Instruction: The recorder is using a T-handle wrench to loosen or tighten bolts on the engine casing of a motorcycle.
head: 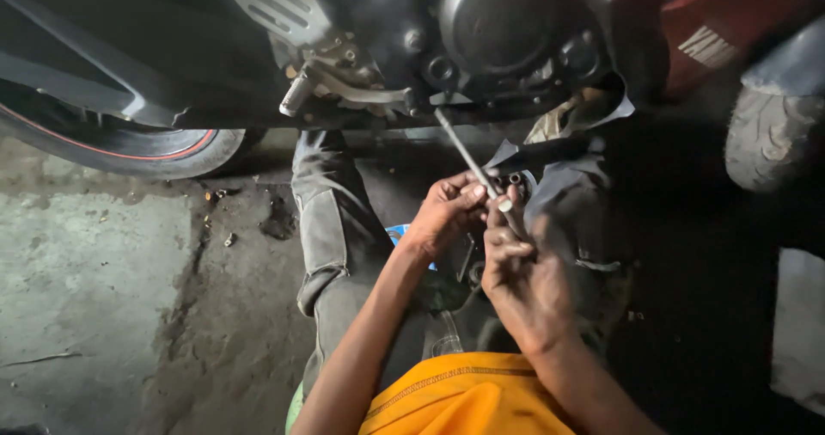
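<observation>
My left hand (447,211) and my right hand (516,272) meet in front of me, both closed around a long thin metal rod tool (464,151). The rod slants up and left toward the underside of a black motorcycle engine (498,31). My left fingers pinch the shaft near its lower end. My right hand wraps the handle end just below, thumb up against the rod. Small dark round parts (507,178) lie just behind the fingers. My legs in grey trousers (331,229) stretch out under the bike.
The motorcycle's rear tyre with a red rim stripe (129,147) is at the left, a footpeg (296,95) hangs above my knee, and another tyre (769,134) stands at right. A blue object (400,233) shows under my left wrist. Dirty concrete floor (94,289) lies to the left.
</observation>
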